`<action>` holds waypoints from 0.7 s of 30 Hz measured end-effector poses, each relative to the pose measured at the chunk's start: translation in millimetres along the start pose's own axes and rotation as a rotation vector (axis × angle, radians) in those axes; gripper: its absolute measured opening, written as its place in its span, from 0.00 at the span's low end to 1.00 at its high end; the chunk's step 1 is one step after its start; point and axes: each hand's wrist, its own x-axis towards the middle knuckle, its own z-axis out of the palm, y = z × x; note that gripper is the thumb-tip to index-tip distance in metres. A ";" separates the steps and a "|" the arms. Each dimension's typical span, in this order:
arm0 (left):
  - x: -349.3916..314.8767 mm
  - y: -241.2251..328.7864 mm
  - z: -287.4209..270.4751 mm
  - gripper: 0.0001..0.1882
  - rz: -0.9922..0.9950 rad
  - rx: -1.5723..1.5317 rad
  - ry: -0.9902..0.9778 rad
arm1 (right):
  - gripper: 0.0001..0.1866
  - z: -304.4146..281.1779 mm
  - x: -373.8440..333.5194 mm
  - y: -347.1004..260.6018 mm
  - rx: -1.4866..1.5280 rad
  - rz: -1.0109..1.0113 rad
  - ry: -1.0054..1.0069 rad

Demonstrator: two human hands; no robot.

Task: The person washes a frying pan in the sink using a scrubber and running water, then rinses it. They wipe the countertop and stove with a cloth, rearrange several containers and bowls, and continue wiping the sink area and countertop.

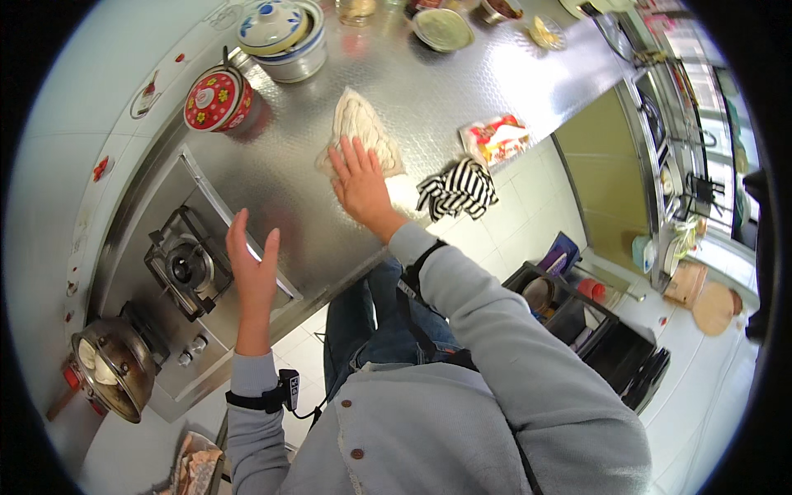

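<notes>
Right hand (360,183) is flat on the pale cloth (360,132), fingers (351,157) spread wide and pressing on its near edge, gripping nothing. The cloth lies crumpled in a rough triangle in the middle of the steel table (462,82), well apart from the striped black-and-white rag (458,188) at the table's front edge. Left hand (250,266) hangs open above the gas burner (188,268), palm turned inward, fingers straight and close together, empty. A red flowered pot (217,99) and a white-and-blue lidded pot (285,33) stand at the back left. A red-and-white packet (495,136) lies just beyond the rag. Down at the lower left, a steel pot (111,363) holds pale round pieces.
</notes>
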 end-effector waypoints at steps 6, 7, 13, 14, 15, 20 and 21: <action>-15.9 34.6 44.6 0.27 0.230 -0.081 -0.199 | 0.29 -11.4 -96.7 -40.2 0.108 -0.036 -0.161; -19.4 41.8 57.3 0.26 0.238 -0.053 -0.208 | 0.29 -10.4 -103.0 -40.3 0.119 -0.053 -0.100; -21.9 112.7 134.0 0.26 0.438 -0.159 -0.309 | 0.30 15.6 -106.6 -31.4 0.528 0.001 -0.025; -20.4 127.3 147.2 0.26 0.480 -0.221 -0.283 | 0.29 21.1 -107.0 -29.9 0.418 -0.029 -0.032; -15.1 141.7 162.0 0.28 0.494 -0.203 -0.283 | 0.29 26.6 -107.3 -29.8 0.220 -0.098 0.062; 18.8 214.6 255.0 0.35 0.602 0.044 -0.134 | 0.29 46.3 -109.0 -30.2 0.254 -0.079 0.232; 26.2 224.2 273.3 0.31 0.573 0.119 -0.119 | 0.29 49.2 -108.4 -29.4 0.275 -0.058 0.252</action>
